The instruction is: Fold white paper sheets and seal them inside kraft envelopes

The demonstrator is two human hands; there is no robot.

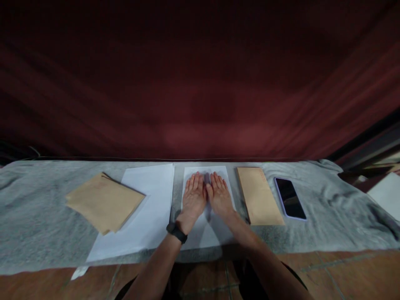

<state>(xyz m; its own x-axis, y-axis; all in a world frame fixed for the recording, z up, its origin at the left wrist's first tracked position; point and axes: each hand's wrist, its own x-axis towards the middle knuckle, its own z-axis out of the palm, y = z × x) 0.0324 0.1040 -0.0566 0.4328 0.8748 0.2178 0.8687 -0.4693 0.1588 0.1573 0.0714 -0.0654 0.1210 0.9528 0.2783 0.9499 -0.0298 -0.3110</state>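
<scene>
A white sheet of paper (208,233) lies on the grey cloth in front of me. Flat on its upper half rests my left hand (195,196), palm down, fingers stretched forward. My right hand (219,195) lies beside it in the same way, the thumbs close together. Neither hand holds anything. Parts of the sheet are hidden under the palms. To the left is a stack of larger white paper (150,208), partly covered by brown envelopes (104,202). Right of my hands sits a neat stack of brown envelopes (261,198).
A phone (290,198) with a purple edge lies right of the envelope stack. The grey cloth (331,208) is wrinkled at its right end. Behind it hangs a dark red curtain (200,104). A tiled floor (353,275) shows along the front edge.
</scene>
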